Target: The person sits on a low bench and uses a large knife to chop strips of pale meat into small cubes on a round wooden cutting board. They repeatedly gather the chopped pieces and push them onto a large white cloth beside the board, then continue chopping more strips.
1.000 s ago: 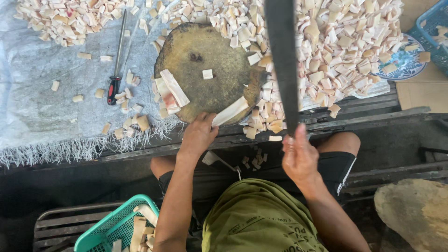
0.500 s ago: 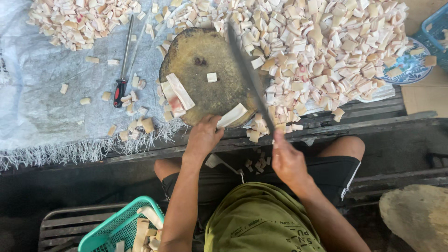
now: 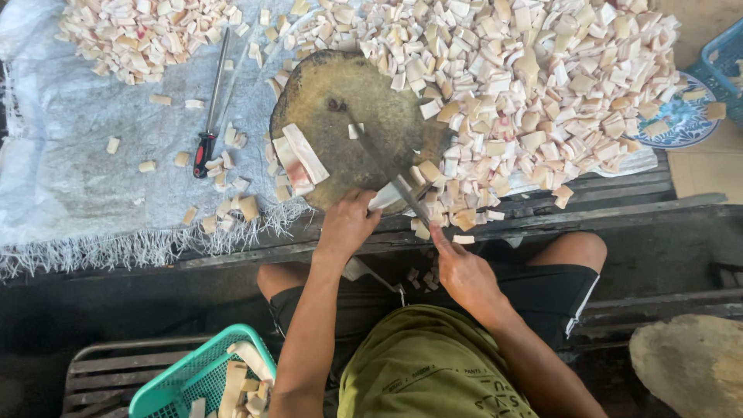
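Observation:
My left hand (image 3: 346, 224) presses a pale strip (image 3: 385, 198) down on the near edge of a round, dark wooden chopping block (image 3: 333, 101). My right hand (image 3: 463, 271) grips the handle of a long knife (image 3: 387, 166), whose blade lies low across the block and meets the strip. Two more pale strips (image 3: 298, 159) rest on the block's left side. A large heap of cut pale cubes (image 3: 534, 85) spreads right of the block.
A second heap of cubes (image 3: 139, 35) lies far left on a grey woven sheet (image 3: 70, 178). A red-handled sharpening steel (image 3: 209, 116) lies on the sheet. A green basket (image 3: 205, 379) with strips stands by my left knee. A patterned plate (image 3: 681, 116) and blue crate (image 3: 724, 66) sit right.
The knife has come down from raised high to low on the block, onto the strip. My right hand dropped with it. My left hand stayed on the strip.

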